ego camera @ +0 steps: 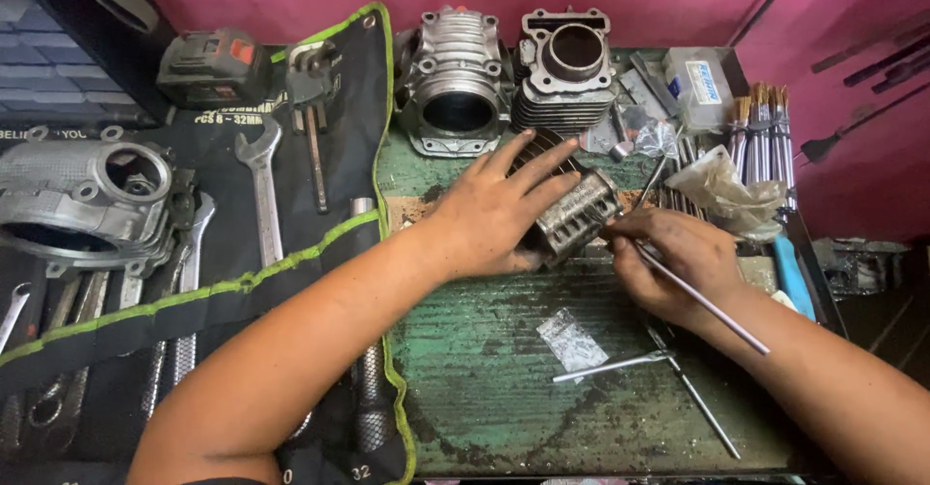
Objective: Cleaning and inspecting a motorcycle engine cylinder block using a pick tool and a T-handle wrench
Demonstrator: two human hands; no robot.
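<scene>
The left hand (pixel 494 216) lies spread over a grimy, finned grey metal engine cylinder (pixel 572 216), fingers stretched across its top and palm pressed against its near side, so it grips the part loosely rather than in a fist. The cylinder rests on the worn green workbench top (pixel 484 369), just behind the middle of the bench. The right hand (pixel 668 262) is closed around a thin silver metal rod (pixel 702 301), held like a pen, with its tip meeting the cylinder's right end.

Just in front of the hands lie a small clear plastic bag (pixel 572 340) and two more slim metal rods (pixel 678 383), crossing each other. Behind the cylinder stand two cleaner aluminium cylinder blocks (pixel 460 83), side by side against the pink wall. To the right sit a bundle of brushes (pixel 760 122) and a crumpled plastic wrapper (pixel 727 189). To the left a black tool roll with green edging (pixel 291 252) holds silver spanners (pixel 262 189), with a grey engine casing (pixel 82 204) lying on it. The left forearm crosses over the roll's edge.
</scene>
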